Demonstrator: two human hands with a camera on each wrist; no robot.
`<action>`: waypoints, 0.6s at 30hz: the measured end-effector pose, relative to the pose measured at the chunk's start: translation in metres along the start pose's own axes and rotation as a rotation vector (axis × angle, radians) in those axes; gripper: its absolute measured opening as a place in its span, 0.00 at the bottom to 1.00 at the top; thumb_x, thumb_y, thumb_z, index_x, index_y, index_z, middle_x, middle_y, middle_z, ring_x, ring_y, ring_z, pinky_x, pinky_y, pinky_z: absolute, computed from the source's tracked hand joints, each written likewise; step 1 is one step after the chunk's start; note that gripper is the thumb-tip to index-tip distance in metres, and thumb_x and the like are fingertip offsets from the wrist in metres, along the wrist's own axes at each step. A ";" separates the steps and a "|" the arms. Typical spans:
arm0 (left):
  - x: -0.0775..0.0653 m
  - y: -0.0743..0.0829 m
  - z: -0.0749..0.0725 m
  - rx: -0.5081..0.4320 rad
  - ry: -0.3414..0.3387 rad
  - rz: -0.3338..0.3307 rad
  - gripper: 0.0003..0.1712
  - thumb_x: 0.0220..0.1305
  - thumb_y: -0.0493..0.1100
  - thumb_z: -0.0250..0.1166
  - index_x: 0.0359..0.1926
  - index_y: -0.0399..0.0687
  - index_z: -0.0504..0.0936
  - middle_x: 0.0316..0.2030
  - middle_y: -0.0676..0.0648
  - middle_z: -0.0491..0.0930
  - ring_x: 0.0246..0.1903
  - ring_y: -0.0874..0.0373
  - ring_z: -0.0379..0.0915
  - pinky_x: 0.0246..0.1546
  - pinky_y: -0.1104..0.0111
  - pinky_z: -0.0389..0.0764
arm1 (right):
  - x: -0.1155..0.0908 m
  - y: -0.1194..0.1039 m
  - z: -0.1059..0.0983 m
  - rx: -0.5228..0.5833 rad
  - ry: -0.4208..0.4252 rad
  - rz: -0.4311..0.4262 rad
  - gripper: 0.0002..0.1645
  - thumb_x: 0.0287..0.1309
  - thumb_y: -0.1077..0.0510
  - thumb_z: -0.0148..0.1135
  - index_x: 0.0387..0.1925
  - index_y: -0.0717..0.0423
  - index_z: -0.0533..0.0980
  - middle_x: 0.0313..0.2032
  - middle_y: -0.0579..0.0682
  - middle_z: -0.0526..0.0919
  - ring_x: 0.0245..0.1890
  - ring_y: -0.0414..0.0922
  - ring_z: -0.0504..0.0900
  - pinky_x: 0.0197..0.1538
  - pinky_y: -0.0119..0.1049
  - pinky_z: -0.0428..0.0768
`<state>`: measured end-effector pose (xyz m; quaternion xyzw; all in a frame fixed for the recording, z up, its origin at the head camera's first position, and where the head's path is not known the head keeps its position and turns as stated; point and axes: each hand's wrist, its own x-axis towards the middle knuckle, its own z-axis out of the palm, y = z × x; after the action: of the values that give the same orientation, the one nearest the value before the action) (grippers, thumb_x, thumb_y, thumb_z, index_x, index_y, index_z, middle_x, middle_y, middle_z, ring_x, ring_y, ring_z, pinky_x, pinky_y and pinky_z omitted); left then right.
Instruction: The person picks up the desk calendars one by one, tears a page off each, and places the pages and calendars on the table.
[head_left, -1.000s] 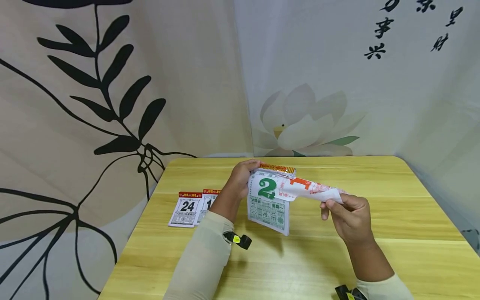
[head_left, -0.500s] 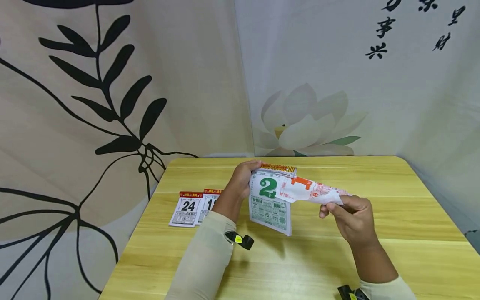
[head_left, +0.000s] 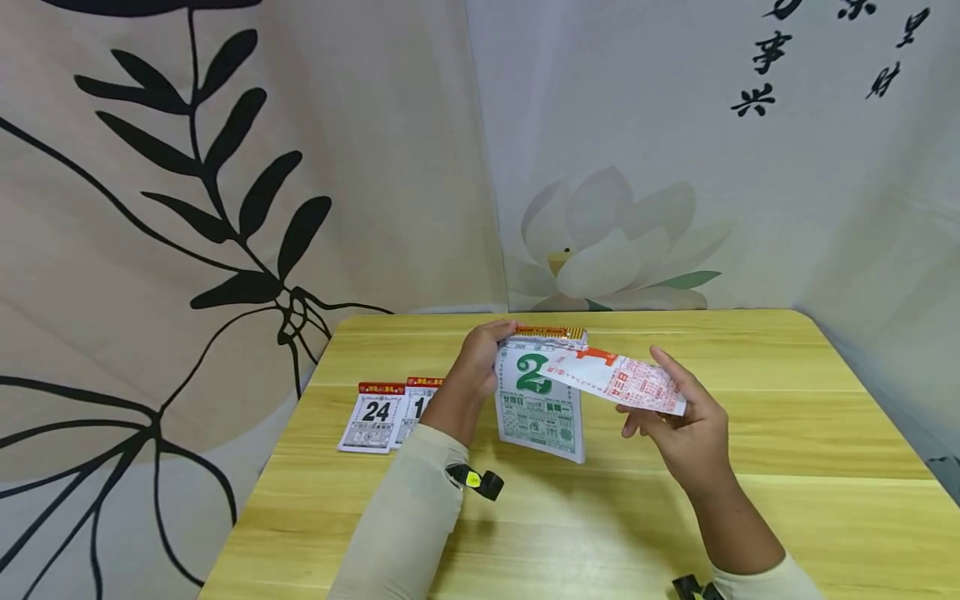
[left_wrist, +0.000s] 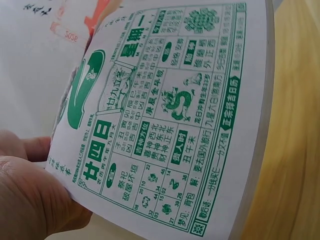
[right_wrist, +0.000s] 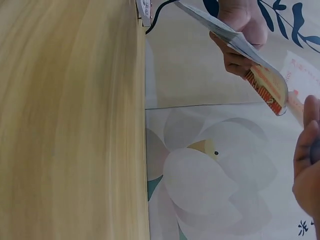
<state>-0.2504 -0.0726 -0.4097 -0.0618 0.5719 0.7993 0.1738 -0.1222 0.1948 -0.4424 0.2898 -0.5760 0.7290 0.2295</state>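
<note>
As sheet (head_left: 641, 383) is let unroll, pinch is loosened: right hand's (head_left: 693, 437) thumb and fingers are parted around its end; tear judged unfinished. Calendar (head_left: 540, 425) is clasped by left hand's (head_left: 476, 358) curled fingers, above worktop (head_left: 825, 508) toward far edge. Counted: one calendar, one sheet, two small pads (head_left: 375, 421) near left edge.

Indoors, perhaps a makeshift studio: wooden table (head_left: 600, 542), printed backdrop (head_left: 405, 167).

Narrow gap between calendar pad (head_left: 538, 412) and right hand (head_left: 692, 437), red-printed sheet (head_left: 617, 381) above.
</note>
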 end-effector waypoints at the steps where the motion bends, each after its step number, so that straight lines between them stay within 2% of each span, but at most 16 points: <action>1: 0.000 0.000 0.000 0.006 0.003 0.002 0.18 0.85 0.51 0.57 0.62 0.45 0.83 0.59 0.40 0.81 0.51 0.49 0.87 0.46 0.63 0.92 | 0.000 -0.001 0.001 -0.047 0.030 0.027 0.44 0.59 0.89 0.60 0.77 0.76 0.64 0.45 0.47 0.92 0.26 0.40 0.90 0.31 0.27 0.85; 4: 0.000 0.001 0.000 0.009 0.010 0.003 0.19 0.85 0.51 0.58 0.62 0.45 0.83 0.57 0.41 0.82 0.50 0.50 0.87 0.45 0.63 0.92 | 0.001 -0.004 0.002 -0.139 0.094 0.095 0.35 0.61 0.88 0.60 0.70 0.78 0.72 0.42 0.43 0.93 0.24 0.39 0.89 0.27 0.26 0.80; 7: 0.002 0.000 0.000 0.011 0.007 0.014 0.18 0.85 0.50 0.57 0.61 0.43 0.82 0.53 0.42 0.82 0.48 0.51 0.88 0.44 0.64 0.92 | 0.003 -0.005 0.003 -0.204 0.155 0.147 0.26 0.62 0.86 0.61 0.62 0.80 0.77 0.44 0.42 0.93 0.24 0.38 0.89 0.26 0.26 0.79; 11: 0.004 -0.001 0.002 0.010 0.001 0.031 0.16 0.85 0.48 0.57 0.59 0.42 0.81 0.51 0.42 0.82 0.47 0.52 0.87 0.44 0.65 0.91 | 0.004 -0.004 0.004 -0.289 0.221 0.186 0.20 0.64 0.85 0.61 0.55 0.77 0.82 0.44 0.39 0.93 0.24 0.36 0.90 0.25 0.25 0.79; 14: 0.004 -0.001 0.003 0.019 0.012 0.029 0.17 0.85 0.49 0.57 0.62 0.44 0.82 0.55 0.42 0.81 0.50 0.51 0.86 0.45 0.65 0.91 | 0.004 0.001 0.005 -0.306 0.230 0.131 0.18 0.63 0.86 0.59 0.51 0.78 0.84 0.42 0.38 0.94 0.26 0.34 0.90 0.27 0.24 0.81; 18: 0.003 -0.001 0.005 0.049 0.031 0.022 0.20 0.86 0.50 0.56 0.66 0.45 0.81 0.59 0.41 0.81 0.53 0.50 0.86 0.47 0.65 0.91 | 0.004 0.008 0.004 -0.231 0.208 -0.020 0.18 0.58 0.91 0.58 0.46 0.83 0.84 0.44 0.41 0.95 0.31 0.33 0.92 0.35 0.24 0.86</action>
<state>-0.2520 -0.0675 -0.4099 -0.0638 0.5946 0.7859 0.1577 -0.1300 0.1889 -0.4444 0.1900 -0.6263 0.6816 0.3271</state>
